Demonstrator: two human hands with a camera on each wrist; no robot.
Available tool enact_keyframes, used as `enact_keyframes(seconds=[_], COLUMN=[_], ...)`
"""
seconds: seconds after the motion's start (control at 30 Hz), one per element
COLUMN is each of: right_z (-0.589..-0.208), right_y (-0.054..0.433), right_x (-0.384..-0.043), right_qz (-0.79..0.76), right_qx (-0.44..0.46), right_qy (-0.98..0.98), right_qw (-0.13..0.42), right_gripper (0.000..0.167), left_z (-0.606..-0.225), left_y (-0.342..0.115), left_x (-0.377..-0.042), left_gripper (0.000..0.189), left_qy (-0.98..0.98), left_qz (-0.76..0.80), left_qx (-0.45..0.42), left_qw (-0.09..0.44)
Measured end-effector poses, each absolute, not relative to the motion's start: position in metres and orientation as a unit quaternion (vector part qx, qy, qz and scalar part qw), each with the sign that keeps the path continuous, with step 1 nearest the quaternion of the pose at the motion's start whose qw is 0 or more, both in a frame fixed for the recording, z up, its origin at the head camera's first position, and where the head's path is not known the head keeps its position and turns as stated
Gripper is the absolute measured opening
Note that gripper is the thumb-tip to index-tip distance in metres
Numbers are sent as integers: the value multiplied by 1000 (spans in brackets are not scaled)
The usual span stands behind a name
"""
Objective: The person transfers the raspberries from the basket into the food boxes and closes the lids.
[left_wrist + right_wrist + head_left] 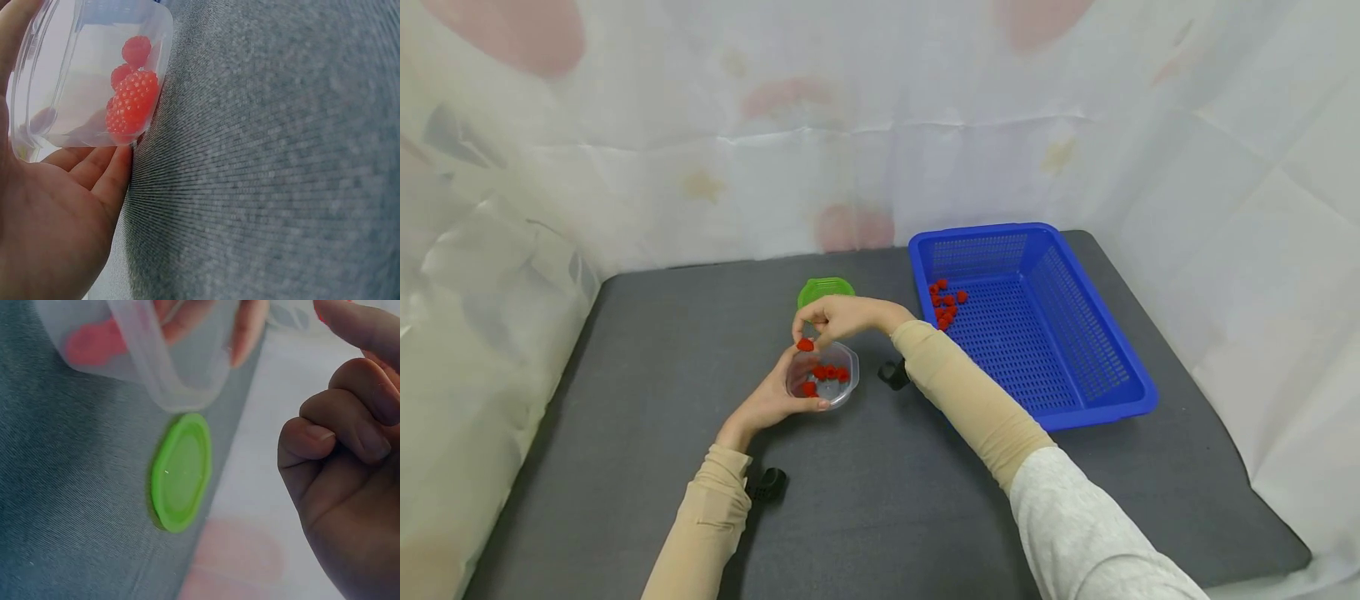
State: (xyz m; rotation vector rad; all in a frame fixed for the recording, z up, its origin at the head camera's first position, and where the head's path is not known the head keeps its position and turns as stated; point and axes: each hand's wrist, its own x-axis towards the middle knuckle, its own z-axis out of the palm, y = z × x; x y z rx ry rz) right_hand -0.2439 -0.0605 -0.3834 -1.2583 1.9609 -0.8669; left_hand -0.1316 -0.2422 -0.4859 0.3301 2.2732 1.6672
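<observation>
A clear plastic container [848, 360] stands on the dark table with several red raspberries [831, 372] inside. My left hand [775, 393] grips it from the left, thumb at the near side and fingers round the far side; the left wrist view shows the palm beside the container's wall [87, 81]. Above the container's rim my right hand [842, 318] pinches one raspberry [805, 344] between its fingertips. In the right wrist view the other fingers [344, 419] are curled, and only a red edge of the held berry shows.
A green lid [824, 288] lies on the table [647, 400] just behind the container. To the right stands a blue perforated basket [1037, 333], with several raspberries [943, 302] gathered at its left side. White patterned sheets [700, 108] surround the table at the back and sides.
</observation>
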Motion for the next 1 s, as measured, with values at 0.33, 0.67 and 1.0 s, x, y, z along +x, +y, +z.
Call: enact_keyframes(seconds=[0.33,0.67,1.0], right_z=[-404,-410,-415], right_y=[-71,-73,-77], right_x=[-238,-236,-231], right_qz=[-284,-267,-210], right_qx=[-479,-479,-487], right_qy=[761,767,788], right_qw=[333,333,314], right_gripper=[20,22,25], left_z=[-487,-486,-486], left_y=[-242,-241,-240], left_x=[-131,-130,-132], left_gripper=[103,102,100], left_qy=[797,807,799], left_qz=[573,564,572], left_qx=[126,115,142], left_qw=[140,135,120])
